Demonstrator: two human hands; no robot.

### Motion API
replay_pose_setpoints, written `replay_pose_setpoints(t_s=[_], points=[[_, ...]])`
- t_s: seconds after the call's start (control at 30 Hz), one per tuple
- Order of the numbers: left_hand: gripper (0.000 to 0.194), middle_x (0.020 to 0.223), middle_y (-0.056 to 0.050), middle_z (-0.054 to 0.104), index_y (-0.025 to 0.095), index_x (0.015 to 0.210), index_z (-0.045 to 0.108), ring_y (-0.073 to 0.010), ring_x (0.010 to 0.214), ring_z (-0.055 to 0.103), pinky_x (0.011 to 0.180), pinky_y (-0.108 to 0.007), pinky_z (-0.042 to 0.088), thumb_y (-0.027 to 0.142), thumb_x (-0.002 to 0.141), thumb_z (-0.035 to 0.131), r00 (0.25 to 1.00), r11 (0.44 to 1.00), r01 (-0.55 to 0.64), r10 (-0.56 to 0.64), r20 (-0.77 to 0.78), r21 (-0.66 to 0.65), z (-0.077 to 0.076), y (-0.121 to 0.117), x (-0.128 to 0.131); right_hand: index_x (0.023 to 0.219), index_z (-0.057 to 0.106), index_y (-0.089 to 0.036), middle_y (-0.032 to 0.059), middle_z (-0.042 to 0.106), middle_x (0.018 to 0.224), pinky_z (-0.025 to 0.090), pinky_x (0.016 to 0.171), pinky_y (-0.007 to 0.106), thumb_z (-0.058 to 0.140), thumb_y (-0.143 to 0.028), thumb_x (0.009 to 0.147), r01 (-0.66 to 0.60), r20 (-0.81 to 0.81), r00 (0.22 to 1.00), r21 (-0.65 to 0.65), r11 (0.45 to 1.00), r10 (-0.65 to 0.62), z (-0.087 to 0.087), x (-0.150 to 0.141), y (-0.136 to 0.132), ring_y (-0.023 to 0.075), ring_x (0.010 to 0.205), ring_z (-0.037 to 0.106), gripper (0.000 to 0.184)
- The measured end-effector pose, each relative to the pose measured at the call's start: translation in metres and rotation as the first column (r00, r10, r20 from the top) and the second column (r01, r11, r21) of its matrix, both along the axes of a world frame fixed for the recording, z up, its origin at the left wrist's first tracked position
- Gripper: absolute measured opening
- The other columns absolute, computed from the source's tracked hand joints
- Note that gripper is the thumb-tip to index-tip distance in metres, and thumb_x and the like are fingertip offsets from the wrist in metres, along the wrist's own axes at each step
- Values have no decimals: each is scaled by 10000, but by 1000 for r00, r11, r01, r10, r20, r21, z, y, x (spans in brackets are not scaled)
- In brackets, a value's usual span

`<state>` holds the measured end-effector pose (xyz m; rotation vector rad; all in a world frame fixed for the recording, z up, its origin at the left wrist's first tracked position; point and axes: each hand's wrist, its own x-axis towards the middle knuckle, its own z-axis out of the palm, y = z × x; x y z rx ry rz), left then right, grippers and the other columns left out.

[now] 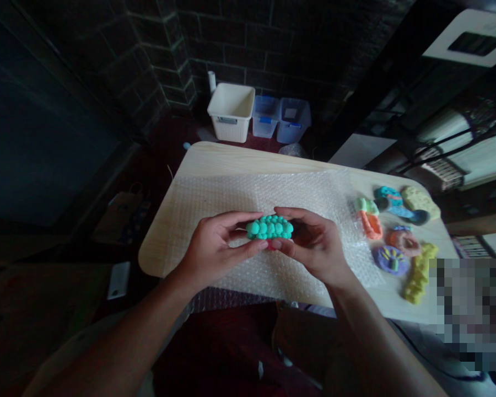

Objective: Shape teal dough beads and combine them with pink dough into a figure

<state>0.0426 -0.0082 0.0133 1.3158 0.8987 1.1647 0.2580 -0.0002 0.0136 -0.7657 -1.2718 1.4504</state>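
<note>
A turquoise modelling-clay piece [269, 227], covered in small round bumps, is held above the bubble wrap between both hands. My left hand [219, 245] grips its left end with thumb and fingers. My right hand [314, 246] grips its right end, fingers curled over the top. A bit of pink-red clay [271, 247] shows beneath the turquoise piece, and most of it is hidden by my fingers. The sheet of bubble wrap [252, 198] lies under my hands on a pale wooden table [248, 158].
Several finished clay shapes lie at the table's right side, including a yellow-green strip [419, 273], a purple disc [391, 260] and an orange piece [371, 225]. A white basket [231, 112] and blue-lidded clear boxes [281, 118] stand on the floor beyond the table.
</note>
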Motion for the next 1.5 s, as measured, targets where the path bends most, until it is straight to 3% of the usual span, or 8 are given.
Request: replay_pose_setpoints(t_s=[0.13,0.33,0.73,0.97,1.2,1.5], points=[[429,1199,-98,849,192,1234,825,-253,1044,840,941,-326,705,197,818,932,1000,1000,3,-3,3,27,2,-1,1,1182,836,-254,30,851,1019,661,807,269,948,-84,756,10,5,1000,-4,1000,-10,-1,2,0,151,851,786,471],[513,1243,-108,835,197,1291,804,-278,1049,840,953,-361,706,222,800,951,999,999,-41,42,17,-28,2,-2,2,1178,838,-274,27,860,1003,672,809,287,960,-119,754,48,31,998,-8,999,-48,1,4,1,163,848,793,468],[355,1203,-75,846,227,1207,843,-233,1056,835,949,-310,704,151,863,886,999,996,-42,41,12,79,8,-3,4,1167,841,-286,22,858,989,669,796,301,963,-172,775,60,51,997,12,998,-60,3,3,1,167,840,789,426],[503,1226,-113,813,211,1258,821,-250,1074,809,938,-341,702,224,776,964,995,988,-77,85,-55,134,5,-1,3,1205,818,-261,43,837,998,661,792,325,953,-158,776,28,53,998,4,1000,-28,4,2,-1,180,853,769,462],[341,1143,-99,824,209,1189,837,-221,1010,800,861,-294,688,233,855,901,988,980,-37,65,-140,195,3,-2,2,1197,821,-263,43,791,1042,626,787,296,927,-142,803,-11,80,997,81,997,5,1,2,-1,165,889,729,426],[415,1203,-99,798,212,1248,799,-234,1090,783,945,-322,670,222,845,897,995,989,9,6,-97,150,4,-3,1,1168,805,-251,48,821,1027,660,814,338,967,-181,770,-10,62,998,11,1000,9,5,2,-3,189,893,767,436]])
